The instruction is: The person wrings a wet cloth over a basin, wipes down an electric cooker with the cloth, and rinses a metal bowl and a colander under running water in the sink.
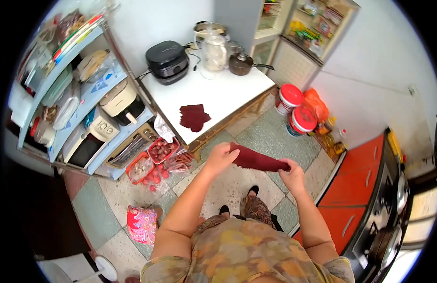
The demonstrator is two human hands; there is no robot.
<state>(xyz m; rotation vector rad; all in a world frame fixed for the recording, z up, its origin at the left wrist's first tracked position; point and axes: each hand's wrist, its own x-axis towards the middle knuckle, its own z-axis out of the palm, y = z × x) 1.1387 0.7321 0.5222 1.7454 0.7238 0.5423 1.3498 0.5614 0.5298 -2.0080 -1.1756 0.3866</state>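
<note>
A dark red cloth (257, 159) is stretched between my two hands, in the air in front of my body. My left hand (222, 158) grips its left end, fingers closed round the fabric. At the other end, my right hand (292, 175) pinches the cloth near its corner. The cloth looks folded or rolled into a long strip. On the white table (228, 101) ahead lies a second dark red cloth (194, 117), crumpled near the front edge and apart from my hands.
A black rice cooker (167, 61), a glass jar (214, 53) and a saucepan (240, 63) stand on the table. Shelves with a microwave (89, 144) are at left. Red-lidded buckets (303, 119) stand on the floor, and red cabinets (353, 179) with a stove line the right.
</note>
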